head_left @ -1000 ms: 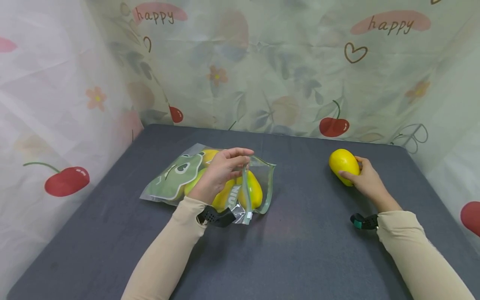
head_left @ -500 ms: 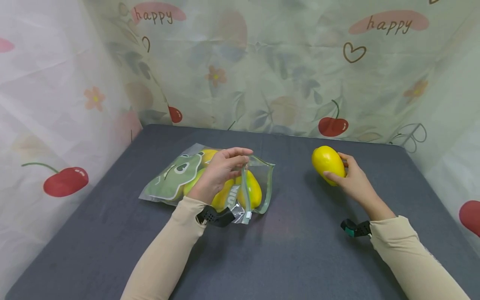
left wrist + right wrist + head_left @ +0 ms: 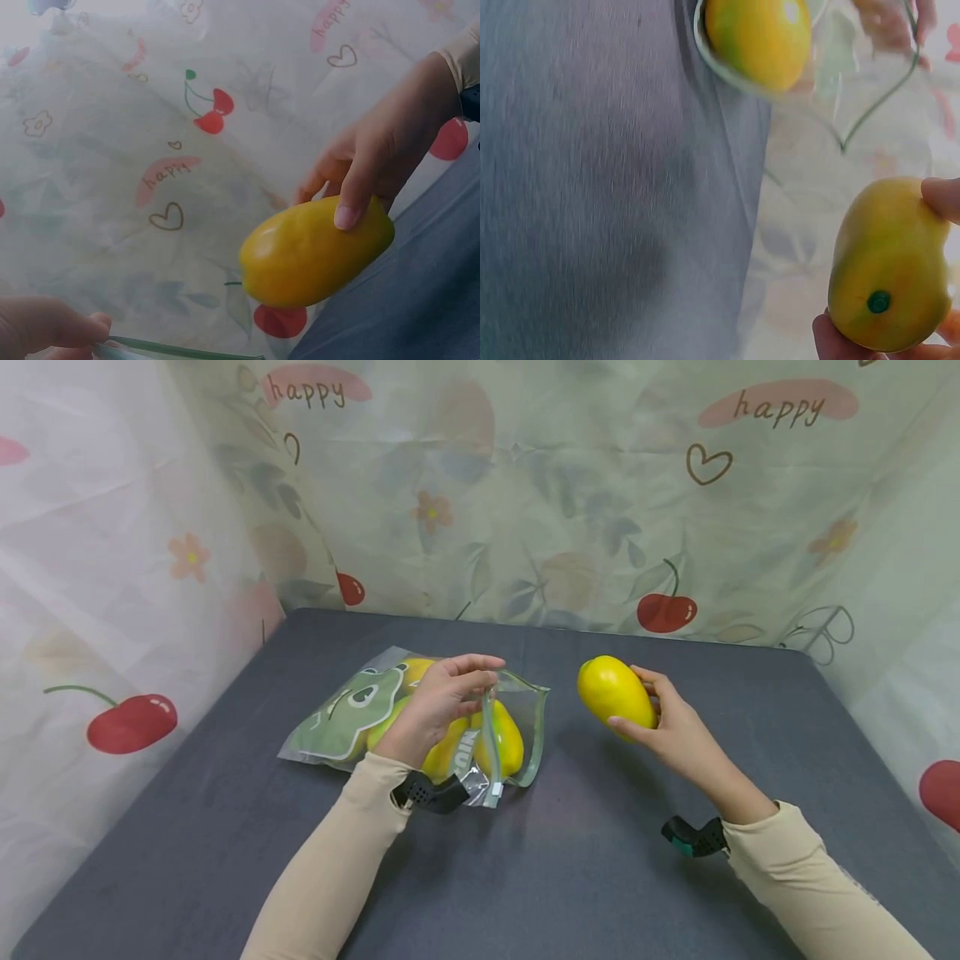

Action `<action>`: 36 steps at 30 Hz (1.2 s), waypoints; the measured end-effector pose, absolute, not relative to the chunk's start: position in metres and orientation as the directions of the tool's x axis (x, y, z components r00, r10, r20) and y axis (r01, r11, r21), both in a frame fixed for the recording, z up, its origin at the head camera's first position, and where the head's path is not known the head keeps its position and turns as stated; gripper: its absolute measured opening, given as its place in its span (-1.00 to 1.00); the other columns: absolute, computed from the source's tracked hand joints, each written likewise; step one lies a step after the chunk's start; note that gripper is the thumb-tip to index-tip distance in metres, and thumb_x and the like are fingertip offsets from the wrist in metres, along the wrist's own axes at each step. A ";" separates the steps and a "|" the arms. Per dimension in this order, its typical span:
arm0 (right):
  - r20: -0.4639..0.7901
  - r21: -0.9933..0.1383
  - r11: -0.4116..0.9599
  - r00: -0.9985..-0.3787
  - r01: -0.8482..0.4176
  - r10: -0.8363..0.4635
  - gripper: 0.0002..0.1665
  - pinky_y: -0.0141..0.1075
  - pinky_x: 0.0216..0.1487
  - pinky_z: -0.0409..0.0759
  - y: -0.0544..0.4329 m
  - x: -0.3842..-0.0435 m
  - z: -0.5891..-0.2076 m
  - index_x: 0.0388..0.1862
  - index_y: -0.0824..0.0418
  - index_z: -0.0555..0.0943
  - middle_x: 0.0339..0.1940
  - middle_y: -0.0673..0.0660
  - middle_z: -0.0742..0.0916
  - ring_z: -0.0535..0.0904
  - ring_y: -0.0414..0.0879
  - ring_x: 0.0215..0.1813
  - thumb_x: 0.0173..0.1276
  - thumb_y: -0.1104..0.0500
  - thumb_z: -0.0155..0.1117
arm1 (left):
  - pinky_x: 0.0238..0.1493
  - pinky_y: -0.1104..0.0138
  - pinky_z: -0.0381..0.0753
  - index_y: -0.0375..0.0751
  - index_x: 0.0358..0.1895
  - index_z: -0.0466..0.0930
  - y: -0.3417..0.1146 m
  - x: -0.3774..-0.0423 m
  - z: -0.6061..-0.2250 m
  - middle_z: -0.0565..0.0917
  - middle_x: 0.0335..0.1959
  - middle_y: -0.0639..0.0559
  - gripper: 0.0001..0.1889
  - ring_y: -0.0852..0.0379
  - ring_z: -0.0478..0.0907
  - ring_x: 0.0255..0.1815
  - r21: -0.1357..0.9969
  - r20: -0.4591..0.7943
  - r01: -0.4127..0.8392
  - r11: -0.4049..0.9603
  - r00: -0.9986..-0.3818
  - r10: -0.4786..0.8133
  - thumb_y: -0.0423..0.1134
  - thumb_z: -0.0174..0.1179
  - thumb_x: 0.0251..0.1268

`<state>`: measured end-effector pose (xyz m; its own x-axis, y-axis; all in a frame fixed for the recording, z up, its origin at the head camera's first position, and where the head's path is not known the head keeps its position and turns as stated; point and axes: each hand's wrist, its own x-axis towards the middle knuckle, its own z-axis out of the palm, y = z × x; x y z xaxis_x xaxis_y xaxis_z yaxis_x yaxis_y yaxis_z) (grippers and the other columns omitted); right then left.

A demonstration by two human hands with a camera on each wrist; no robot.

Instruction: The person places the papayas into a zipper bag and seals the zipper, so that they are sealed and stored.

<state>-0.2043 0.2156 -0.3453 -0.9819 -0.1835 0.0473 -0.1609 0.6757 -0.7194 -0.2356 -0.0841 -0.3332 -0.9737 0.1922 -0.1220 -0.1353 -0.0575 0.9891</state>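
Observation:
My left hand point(image 3: 438, 702) pinches the upper rim of a clear zip bag point(image 3: 330, 722) with a green cartoon animal print. The bag lies on its side with its mouth facing right. Inside it are several yellow fruits point(image 3: 507, 745), one close to the mouth. To the right of that mouth, my right hand point(image 3: 686, 735) grips a yellow mango-like fruit point(image 3: 611, 689) above the table, thumb and fingers on opposite sides. The right wrist view shows a small green stem spot on this held fruit point(image 3: 889, 262). In the left wrist view, the bag's green rim point(image 3: 180, 349) runs from my left fingers.
The dark grey table point(image 3: 570, 877) extends around the bag and both arms. A printed cloth point(image 3: 525, 527) hangs behind it and along both sides. At the bag's lower corner sits a white zip slider point(image 3: 497, 791). Black camera bands point(image 3: 431, 793) are on both wrists.
My right hand has carried the yellow mango-like fruit leftward from the right side of the table towards the bag's mouth. My left hand and the bag have stayed in place.

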 end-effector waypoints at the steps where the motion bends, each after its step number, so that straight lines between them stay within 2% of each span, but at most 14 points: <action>1: 0.048 -0.719 0.674 -0.980 -0.169 -0.194 0.07 0.06 0.09 0.49 0.213 -0.203 -0.345 0.55 0.17 -0.04 0.41 0.31 0.32 0.38 0.26 0.28 0.30 -0.19 0.29 | -0.27 0.42 0.57 -0.22 0.05 0.63 -0.084 -0.236 -0.333 0.59 -0.28 0.10 -0.75 0.18 0.50 -0.34 0.989 -0.122 -0.136 -0.057 -0.974 0.193 -0.30 0.16 0.36; 10: 0.070 -0.722 0.648 -0.957 -0.244 -0.283 -0.02 0.01 0.09 0.51 0.196 -0.187 -0.355 0.52 0.14 0.07 0.37 0.25 0.40 0.45 0.18 0.22 0.29 -0.09 0.34 | -0.26 0.41 0.57 -0.24 0.05 0.63 -0.084 -0.234 -0.333 0.58 -0.28 0.11 -0.75 0.19 0.49 -0.34 0.989 -0.123 -0.136 -0.052 -0.973 0.194 -0.32 0.14 0.38; 24: 0.036 -0.665 0.679 -0.922 -0.311 -0.386 -0.08 -0.08 0.04 0.48 0.177 -0.176 -0.381 0.46 0.20 0.20 0.34 0.21 0.47 0.50 0.04 0.08 0.23 -0.01 0.41 | -0.27 0.42 0.58 -0.21 0.03 0.64 -0.082 -0.235 -0.335 0.59 -0.26 0.09 -0.77 0.19 0.51 -0.34 0.990 -0.120 -0.131 -0.052 -0.976 0.181 -0.31 0.16 0.37; 29: 0.011 -0.659 0.688 -0.919 -0.303 -0.394 -0.12 -0.11 0.01 0.50 0.173 -0.174 -0.387 0.41 0.19 0.22 0.30 0.20 0.50 0.53 -0.01 0.02 0.22 -0.04 0.41 | -0.26 0.41 0.58 -0.21 0.03 0.64 -0.082 -0.235 -0.335 0.59 -0.27 0.10 -0.77 0.19 0.50 -0.34 0.990 -0.122 -0.132 -0.046 -0.975 0.186 -0.31 0.15 0.37; 36: 0.010 -0.667 0.685 -0.923 -0.292 -0.384 -0.17 -0.12 0.01 0.53 0.169 -0.176 -0.390 0.31 0.20 0.24 0.26 0.23 0.51 0.55 0.04 0.04 0.20 -0.03 0.43 | -0.27 0.41 0.57 -0.20 0.02 0.64 -0.081 -0.236 -0.335 0.57 -0.32 0.11 -0.77 0.19 0.49 -0.36 0.992 -0.111 -0.121 -0.039 -0.974 0.199 -0.29 0.15 0.37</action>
<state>-0.1755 0.1694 -0.3897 -0.9234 -0.3837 0.0100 -0.2919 0.6850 -0.6675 -0.2356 -0.0815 -0.3355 -0.9737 0.1990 -0.1108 -0.1208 -0.0387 0.9919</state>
